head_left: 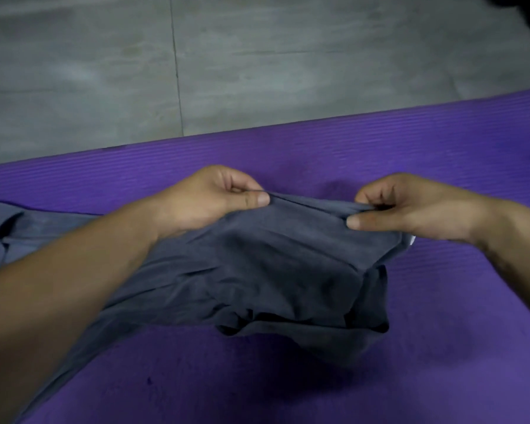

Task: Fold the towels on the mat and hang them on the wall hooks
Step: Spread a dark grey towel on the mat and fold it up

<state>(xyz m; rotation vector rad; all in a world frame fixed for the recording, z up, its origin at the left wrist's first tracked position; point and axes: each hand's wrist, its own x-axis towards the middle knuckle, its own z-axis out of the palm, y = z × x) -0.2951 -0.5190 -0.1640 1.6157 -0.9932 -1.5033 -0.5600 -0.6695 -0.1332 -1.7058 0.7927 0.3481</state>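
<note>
Head view looks down on a purple ribbed mat (380, 148) that runs across the scene from left to right, with a grey tiled floor (104, 71) beyond its far edge. A dark grey towel (273, 264) lies on the mat, in the middle and trailing off to the left under the left forearm; it is rumpled, not flat. Its far edge is lifted a little off the mat and stretched between the two hands.

The left hand (214, 197) pinches that edge at its left end, with the thumb pressed on the cloth against the curled forefinger and the other fingers tucked in. The right hand (410, 206) pinches the same edge at its right end, thumb on the near side and curled fingers bunching a fold of cloth. The hands are near each other, with a short taut span of hem between them.

From that span the towel slopes down toward the near side, where it heaps in loose folds on the mat. Another part of it spreads out, creased, at the far left. A small white tag (412, 240) peeps out at the towel's right side, just below the right wrist. On the floor a thin joint line (176, 71) runs between tiles. In the far right corner is a blurred black shape (520, 13); what it is cannot be told.
</note>
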